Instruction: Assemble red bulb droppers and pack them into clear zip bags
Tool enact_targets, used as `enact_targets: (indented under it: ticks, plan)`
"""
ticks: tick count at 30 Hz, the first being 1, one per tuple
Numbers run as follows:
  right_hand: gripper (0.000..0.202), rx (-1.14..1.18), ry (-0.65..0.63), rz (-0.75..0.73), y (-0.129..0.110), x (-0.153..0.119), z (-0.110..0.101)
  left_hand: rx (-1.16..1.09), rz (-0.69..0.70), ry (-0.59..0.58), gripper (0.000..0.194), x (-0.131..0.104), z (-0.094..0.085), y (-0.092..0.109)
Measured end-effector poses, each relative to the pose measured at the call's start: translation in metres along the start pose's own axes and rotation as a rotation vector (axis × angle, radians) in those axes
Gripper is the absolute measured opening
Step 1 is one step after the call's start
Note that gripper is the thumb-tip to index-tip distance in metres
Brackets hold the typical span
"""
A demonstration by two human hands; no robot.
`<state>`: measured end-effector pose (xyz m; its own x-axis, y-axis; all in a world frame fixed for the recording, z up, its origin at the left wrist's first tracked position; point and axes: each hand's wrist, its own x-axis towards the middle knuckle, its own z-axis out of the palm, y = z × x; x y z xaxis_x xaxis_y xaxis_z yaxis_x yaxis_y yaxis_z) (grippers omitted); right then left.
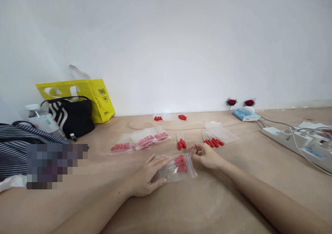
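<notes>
A clear zip-lock bag [168, 174] lies flat before me, with several red-tipped white sticks [181, 163] inside. My left hand [147, 175] rests on its left end, fingers spread and thumb apart. At the bag's upper right corner, by the zip edge, my right hand [206, 155] is closed in a pinch, its index finger pointing left. Just beyond are a small bunch of loose red-tipped sticks [181, 142] and a larger bunch [212, 141]. Left of these, filled zip-lock bags [142, 138] overlap in a row.
More red pieces [183, 117] lie on clear plastic near the wall. An open plastic bag [224, 133] is at right. A power strip [298, 147] with cables, a blue tissue pack [246, 114], a black bag [77, 116], a yellow bag [103, 102] and a bottle [45, 121] line the sides.
</notes>
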<state>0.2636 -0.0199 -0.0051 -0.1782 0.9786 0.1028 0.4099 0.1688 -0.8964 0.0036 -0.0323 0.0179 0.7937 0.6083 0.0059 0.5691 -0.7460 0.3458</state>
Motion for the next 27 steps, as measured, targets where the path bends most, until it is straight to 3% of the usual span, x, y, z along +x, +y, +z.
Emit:
enact_targets:
  ticks: [4, 12, 19, 23, 27]
  plan:
    - [0.02, -0.196, 0.267, -0.06, 0.0, 0.022, -0.002, -0.001, -0.008, -0.022, 0.049, 0.0, -0.001, -0.001]
    - [0.026, -0.213, 0.242, -0.074, -0.001, 0.045, 0.019, -0.01, -0.004, -0.013, 0.052, 0.0, 0.0, 0.0]
    - [0.027, -0.156, 0.384, -0.027, 0.004, 0.047, 0.022, -0.01, -0.016, -0.038, 0.048, 0.0, -0.002, 0.002]
    - [0.025, -0.005, 0.382, -0.047, 0.007, 0.041, 0.008, -0.03, -0.014, -0.026, 0.048, 0.0, -0.003, 0.002]
    - [0.024, 0.103, 0.331, -0.074, 0.01, 0.022, -0.03, -0.02, -0.011, -0.034, 0.05, 0.0, -0.002, 0.001]
